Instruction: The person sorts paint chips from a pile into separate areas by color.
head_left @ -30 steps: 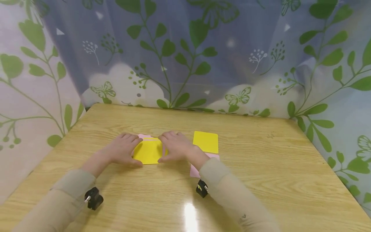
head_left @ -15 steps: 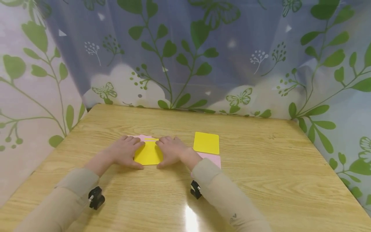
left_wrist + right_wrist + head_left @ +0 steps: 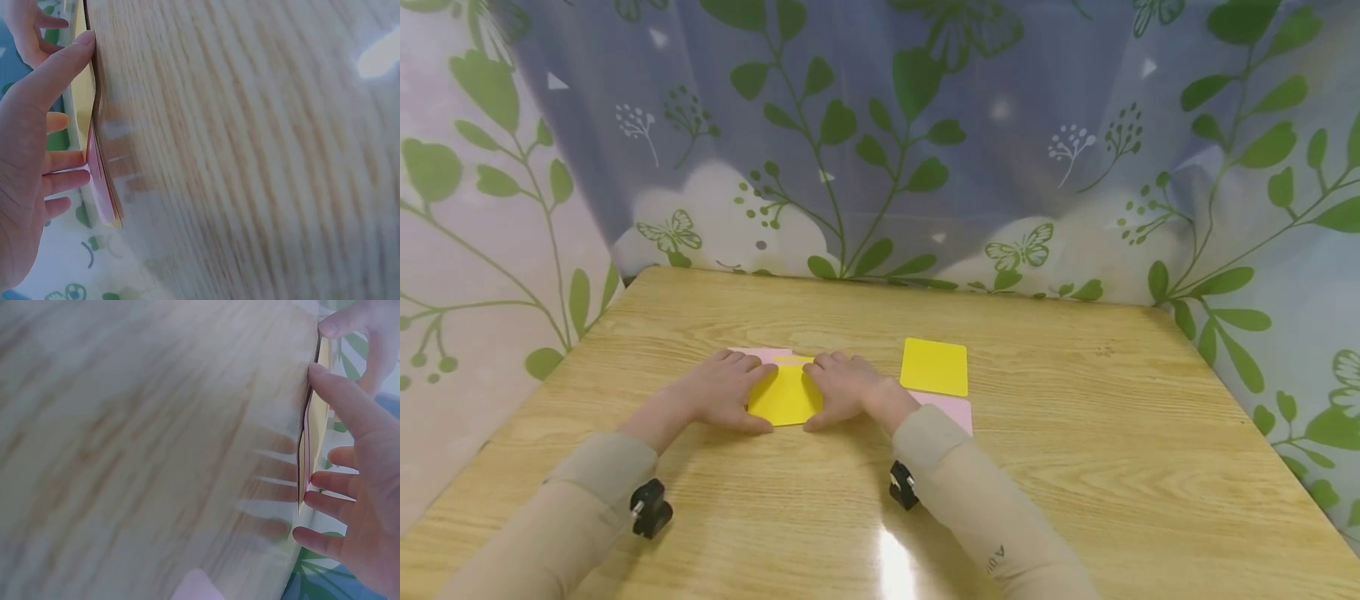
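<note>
A loose stack of thin yellow and pink cards (image 3: 786,397) lies on the table, a yellow one on top. At its left side my left hand (image 3: 724,390) holds it, thumb on the near edge and fingers over the far part. My right hand (image 3: 842,390) grips the right side the same way, the two thumbs close to each other. A pink card (image 3: 752,354) sticks out behind the left fingers. In the left wrist view, the pink layers (image 3: 99,178) fan out past the yellow edge. Several card edges (image 3: 307,440) show in the right wrist view.
Right of my hands lies a yellow square card (image 3: 934,367) with rounded corners. Just nearer is a pink card (image 3: 949,410), partly under my right sleeve. The wood-grain table (image 3: 1075,433) ends at a leaf-patterned curtain (image 3: 880,167). Each wrist carries a small black camera (image 3: 651,508).
My right hand has moved left, drawing the cards on its side in toward the stack. The pink strip beside its thumb is no longer visible. My left hand has barely shifted.
</note>
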Action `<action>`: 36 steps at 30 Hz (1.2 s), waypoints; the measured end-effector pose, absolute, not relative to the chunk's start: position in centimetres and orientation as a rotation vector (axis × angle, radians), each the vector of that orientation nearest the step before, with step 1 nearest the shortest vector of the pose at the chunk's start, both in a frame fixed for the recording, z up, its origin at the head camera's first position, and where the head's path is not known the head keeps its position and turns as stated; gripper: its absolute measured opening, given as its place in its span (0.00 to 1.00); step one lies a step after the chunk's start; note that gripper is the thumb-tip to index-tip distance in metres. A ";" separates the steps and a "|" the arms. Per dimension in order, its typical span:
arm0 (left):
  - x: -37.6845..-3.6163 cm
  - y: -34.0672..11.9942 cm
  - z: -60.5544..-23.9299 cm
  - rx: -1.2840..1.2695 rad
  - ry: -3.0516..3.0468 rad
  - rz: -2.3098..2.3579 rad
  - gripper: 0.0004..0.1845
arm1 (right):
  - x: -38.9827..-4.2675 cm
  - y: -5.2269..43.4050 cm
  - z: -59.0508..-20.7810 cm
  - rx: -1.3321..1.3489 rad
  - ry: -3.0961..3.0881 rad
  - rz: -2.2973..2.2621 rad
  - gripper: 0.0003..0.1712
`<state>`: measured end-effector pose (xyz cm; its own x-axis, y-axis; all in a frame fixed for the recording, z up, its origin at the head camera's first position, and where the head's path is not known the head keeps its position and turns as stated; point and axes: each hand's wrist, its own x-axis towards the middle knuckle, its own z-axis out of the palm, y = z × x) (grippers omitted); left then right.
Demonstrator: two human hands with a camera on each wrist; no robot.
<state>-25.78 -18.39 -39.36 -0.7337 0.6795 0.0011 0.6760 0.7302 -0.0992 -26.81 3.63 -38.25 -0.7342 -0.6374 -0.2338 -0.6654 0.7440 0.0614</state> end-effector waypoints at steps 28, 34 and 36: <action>-25.4 -18.2 -39.3 -1.128 -2.884 0.198 0.48 | -26.8 3.7 -38.0 -1.056 2.737 0.155 0.50; -25.3 -17.9 -39.1 -1.135 -2.869 0.200 0.43 | -26.9 3.4 -38.1 -1.055 2.739 0.152 0.50; -25.4 -17.9 -39.2 -1.144 -2.860 0.193 0.42 | -26.9 3.3 -38.1 -1.055 2.739 0.158 0.50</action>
